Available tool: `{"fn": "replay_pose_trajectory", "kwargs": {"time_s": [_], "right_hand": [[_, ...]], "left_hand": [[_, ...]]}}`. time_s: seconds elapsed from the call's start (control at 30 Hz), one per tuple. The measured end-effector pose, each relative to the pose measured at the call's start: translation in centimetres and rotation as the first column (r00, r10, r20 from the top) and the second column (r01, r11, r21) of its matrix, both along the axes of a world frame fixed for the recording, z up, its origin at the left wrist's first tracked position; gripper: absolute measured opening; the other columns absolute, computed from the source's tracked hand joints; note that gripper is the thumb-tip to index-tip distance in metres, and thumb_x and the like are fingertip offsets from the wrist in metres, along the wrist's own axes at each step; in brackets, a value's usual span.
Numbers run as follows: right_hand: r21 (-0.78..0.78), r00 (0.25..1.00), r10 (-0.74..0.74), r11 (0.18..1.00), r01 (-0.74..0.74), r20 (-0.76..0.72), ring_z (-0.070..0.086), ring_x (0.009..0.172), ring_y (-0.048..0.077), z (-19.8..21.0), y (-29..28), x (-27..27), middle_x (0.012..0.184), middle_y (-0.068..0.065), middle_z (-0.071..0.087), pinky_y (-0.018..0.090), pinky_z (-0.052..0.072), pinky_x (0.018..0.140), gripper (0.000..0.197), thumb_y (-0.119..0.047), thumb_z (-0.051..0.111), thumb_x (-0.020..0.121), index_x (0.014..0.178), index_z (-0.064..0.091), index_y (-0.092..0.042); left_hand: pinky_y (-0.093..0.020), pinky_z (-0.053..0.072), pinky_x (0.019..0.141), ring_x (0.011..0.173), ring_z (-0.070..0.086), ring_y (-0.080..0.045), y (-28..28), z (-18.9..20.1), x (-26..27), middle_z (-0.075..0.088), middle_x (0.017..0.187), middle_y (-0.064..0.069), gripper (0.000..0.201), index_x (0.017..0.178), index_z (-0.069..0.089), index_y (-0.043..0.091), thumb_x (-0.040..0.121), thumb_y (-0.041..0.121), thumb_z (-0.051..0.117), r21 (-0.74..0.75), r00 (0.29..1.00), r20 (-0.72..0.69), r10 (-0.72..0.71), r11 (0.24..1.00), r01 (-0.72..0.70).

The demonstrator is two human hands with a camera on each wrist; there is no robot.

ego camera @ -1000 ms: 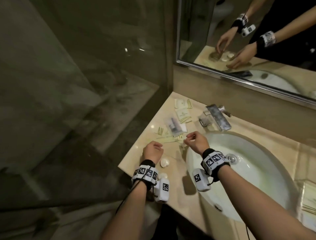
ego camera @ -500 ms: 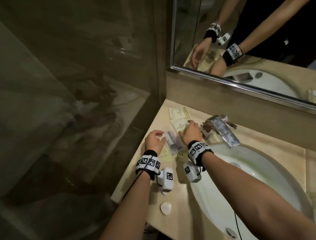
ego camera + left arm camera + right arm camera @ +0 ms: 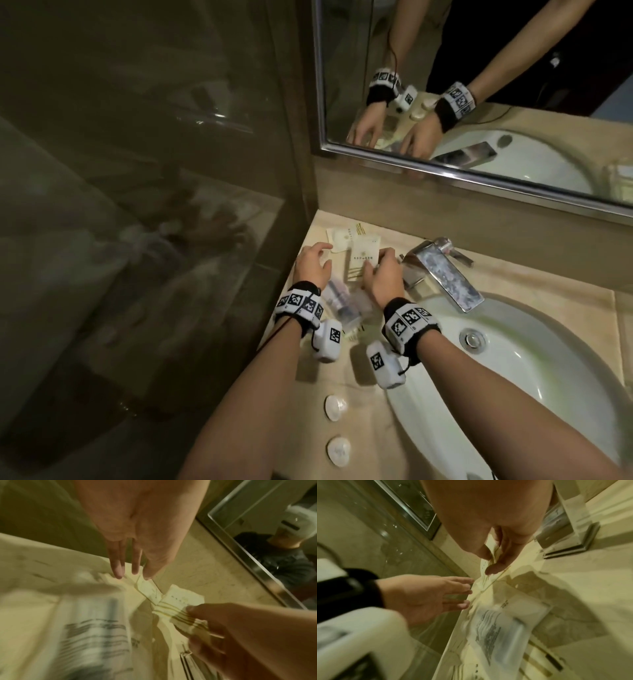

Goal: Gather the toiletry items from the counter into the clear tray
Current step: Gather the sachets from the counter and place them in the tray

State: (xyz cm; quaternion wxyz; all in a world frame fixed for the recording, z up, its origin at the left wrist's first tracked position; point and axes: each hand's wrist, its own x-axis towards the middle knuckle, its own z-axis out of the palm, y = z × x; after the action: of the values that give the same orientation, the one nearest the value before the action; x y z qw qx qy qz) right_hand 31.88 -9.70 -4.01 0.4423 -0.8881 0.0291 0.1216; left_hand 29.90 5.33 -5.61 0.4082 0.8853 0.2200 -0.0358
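— Pinched between thumb and fingers, the right hand (image 3: 383,277) held a cream paper sachet (image 3: 364,255) with gold stripes, lifted off the beige stone counter (image 3: 308,394). The left hand (image 3: 310,265) had its fingers spread and straight, tips near a second flat sachet (image 3: 339,238), holding nothing.

— And the clear tray?

— I could not pick it out for certain in any view. A crinkly clear plastic packet (image 3: 342,303) with printed text lay between the wrists, and two round white soaps (image 3: 335,407) sat nearer the front edge.

— What might have gone wrong?

— Thin, slick paper held by one end could have slipped or folded, I judged. The sachets overlapped, so lifting one might have dragged its neighbour toward the glossy basin (image 3: 513,377) or off the counter's left edge beside the glass partition (image 3: 137,205).
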Motion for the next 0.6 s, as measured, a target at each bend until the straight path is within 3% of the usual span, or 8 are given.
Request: {"fn": "replay_pose_trajectory", "kwargs": {"time_s": [0.13,0.27,0.33,0.4,0.47,0.6], "right_hand": [[0.009,1.000,-0.004,1.000,0.004,0.014,0.058,0.082,0.016,0.4,-1.1,-0.1,0.096,0.001,0.058,0.021,0.043,0.069,0.018,-0.013,0.052,0.098,0.112,0.045,-0.004],[-0.024,0.999,0.035,0.999,-0.035,0.021,0.062,0.080,0.016,0.0,-2.1,0.1,0.095,-0.001,0.060,0.024,0.049,0.071,0.018,-0.014,0.051,0.098,0.113,0.044,-0.008],[-0.032,0.998,0.054,0.998,-0.054,0.014,0.062,0.079,0.014,-0.1,-2.3,0.0,0.097,0.000,0.062,0.020,0.047,0.068,0.019,-0.014,0.052,0.097,0.114,0.044,-0.008],[-0.028,0.998,0.061,0.998,-0.061,0.008,0.061,0.082,0.013,-0.2,-2.4,0.0,0.103,0.004,0.065,0.019,0.047,0.070,0.021,-0.015,0.053,0.097,0.115,0.044,-0.007],[-0.025,0.998,0.069,0.997,-0.069,-0.005,0.059,0.085,0.012,-0.2,-2.4,-0.2,0.108,0.006,0.066,0.019,0.045,0.072,0.024,-0.015,0.054,0.097,0.117,0.045,-0.006],[-0.034,0.997,0.081,0.996,-0.082,-0.014,0.057,0.082,0.011,0.0,-2.5,-0.6,0.109,0.008,0.067,0.014,0.043,0.069,0.023,-0.016,0.054,0.097,0.116,0.045,-0.006]], "left_hand": [[-0.037,0.038,0.108,0.124,0.048,-0.025,-0.8,-0.3,2.9,0.052,0.135,-0.005,0.035,0.122,0.062,0.020,0.090,0.007,0.054,0.081,0.989,0.054,-0.141,0.987,0.136],[-0.041,0.028,0.116,0.142,0.028,-0.023,-1.1,-0.8,4.8,0.032,0.156,0.001,0.047,0.141,0.045,0.025,0.095,0.020,0.053,0.200,0.965,-0.068,-0.255,0.944,0.263],[-0.041,0.033,0.108,0.136,0.035,-0.023,-1.3,-1.4,4.8,0.042,0.149,0.004,0.041,0.134,0.052,0.028,0.094,0.026,0.055,0.264,0.967,-0.090,-0.237,0.931,0.253],[-0.036,0.040,0.095,0.117,0.049,-0.023,-1.6,-1.9,4.3,0.059,0.126,0.006,0.022,0.111,0.065,0.029,0.089,0.024,0.061,0.321,0.985,0.001,-0.170,0.933,0.160],[-0.034,0.042,0.086,0.104,0.051,-0.024,-1.7,-2.2,3.8,0.061,0.109,0.005,0.014,0.095,0.064,0.026,0.083,0.024,0.070,0.330,0.994,0.044,-0.102,0.940,0.082],[-0.037,0.040,0.095,0.111,0.047,-0.026,-1.9,-2.2,3.5,0.060,0.110,-0.005,0.042,0.106,0.053,0.018,0.075,0.027,0.079,0.228,0.997,-0.059,0.045,0.973,-0.030]]}}
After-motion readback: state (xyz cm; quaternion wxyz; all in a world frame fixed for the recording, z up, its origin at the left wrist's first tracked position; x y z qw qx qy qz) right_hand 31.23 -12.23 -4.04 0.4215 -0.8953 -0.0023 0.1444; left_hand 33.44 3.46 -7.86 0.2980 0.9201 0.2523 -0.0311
